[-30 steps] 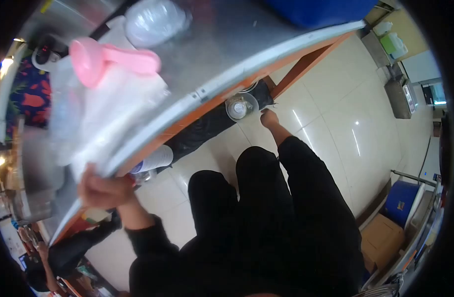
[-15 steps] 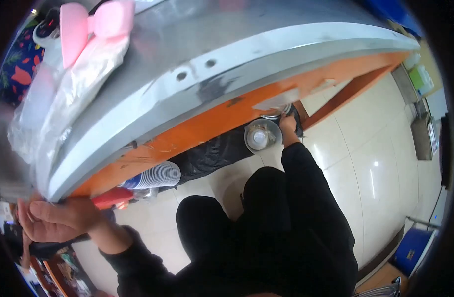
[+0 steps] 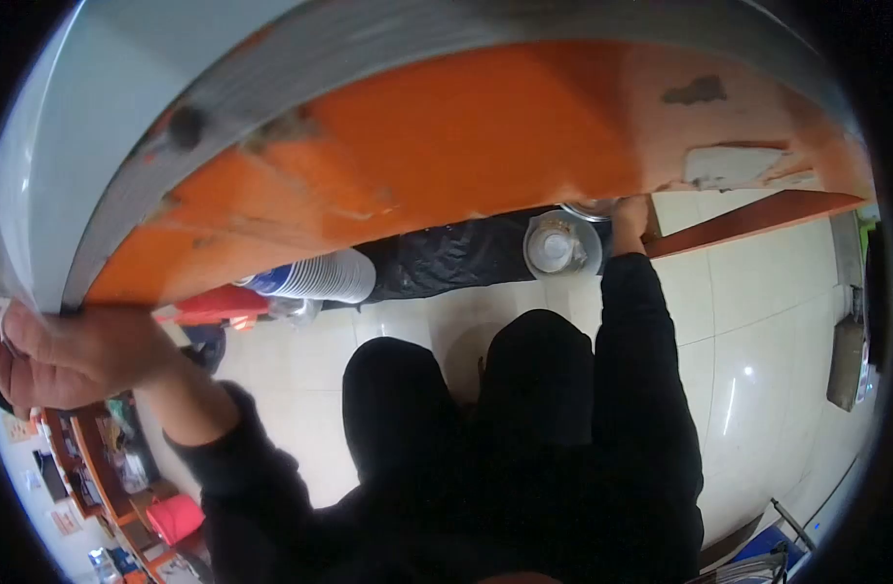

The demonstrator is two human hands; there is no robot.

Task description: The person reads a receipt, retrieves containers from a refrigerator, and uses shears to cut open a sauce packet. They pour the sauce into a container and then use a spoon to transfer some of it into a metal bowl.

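Observation:
My left hand (image 3: 72, 352) is at the corner of the grey counter edge (image 3: 81, 127), palm turned up. Its fingers are loosely bent and apart, with no object seen in them. My right hand (image 3: 630, 222) reaches low beneath the orange panel (image 3: 446, 127), whose lower edge hides part of its fingers. Beside those fingers is a round, shiny metal rim (image 3: 588, 210), mostly covered by the panel. Just left of that hand stands a grey bucket (image 3: 595, 255) with a round, pale thing (image 3: 556, 245) inside.
A stack of white cups or bowls (image 3: 334, 276) lies sideways by a red bag (image 3: 208, 305). Black plastic sheeting (image 3: 442, 255) lies under the counter. An orange crossbar (image 3: 748, 224) slants at right. Shelves (image 3: 86, 457) and a pink-red bin (image 3: 176, 519) stand at lower left.
My view has come lower and nearer to the counter, so the orange panel fills more of it and the countertop items have left view. Both hands stay at about the same places.

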